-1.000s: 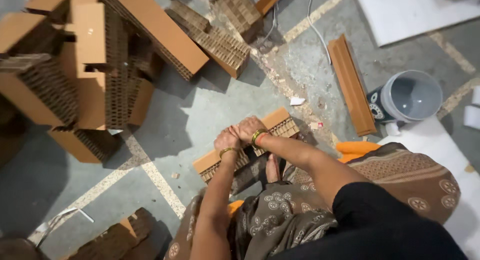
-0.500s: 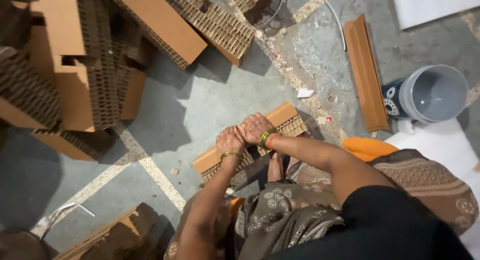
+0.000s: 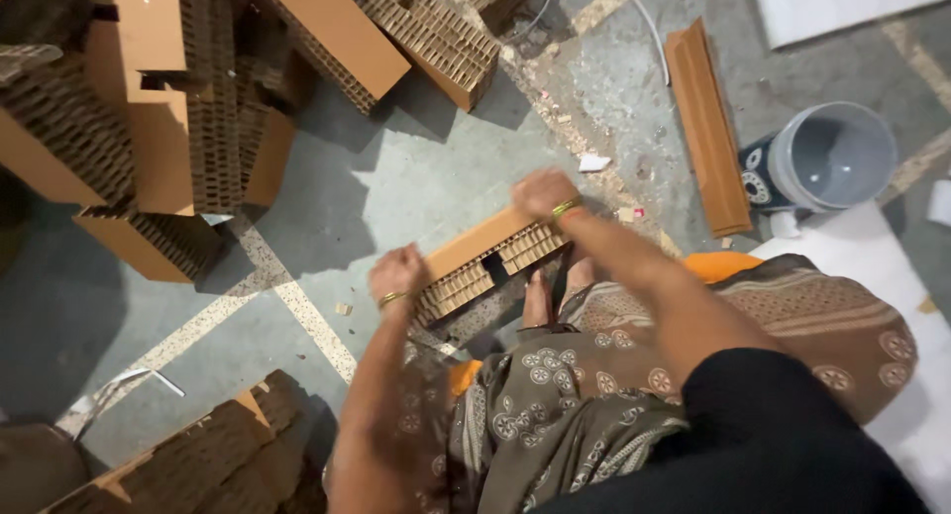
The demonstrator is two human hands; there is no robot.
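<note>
Head view, looking down at a person sitting on a grey floor (image 3: pixel 416 192). In the middle of the frame lies a long block (image 3: pixel 492 259) of brown cardboard with a honeycomb side. It sits just in front of the person's bare foot (image 3: pixel 536 303).

The left hand (image 3: pixel 398 273) is closed at the block's lower left end. The right hand (image 3: pixel 543 192) is closed at its upper right end. Each hand looks like it has hold of the block, but the fingers are partly hidden and a bit blurred — so how tight the hold is, I cannot tell. Both wrists wear gold bangles.

In the upper left of the frame is a big pile (image 3: pixel 149 108) of the same kind of cardboard pieces, stacked and leaning. More pieces (image 3: pixel 436 39) lie at the top middle. Another piece (image 3: pixel 198 455) is at the lower left.

At the upper right a long flat strip (image 3: pixel 705 128) lies on the floor. Just right of it stands a grey bucket (image 3: pixel 827 157) — it is well apart from the hands. A white sheet (image 3: pixel 842 9) lies in the top right corner. Small scraps are scattered on the floor near the block.
</note>
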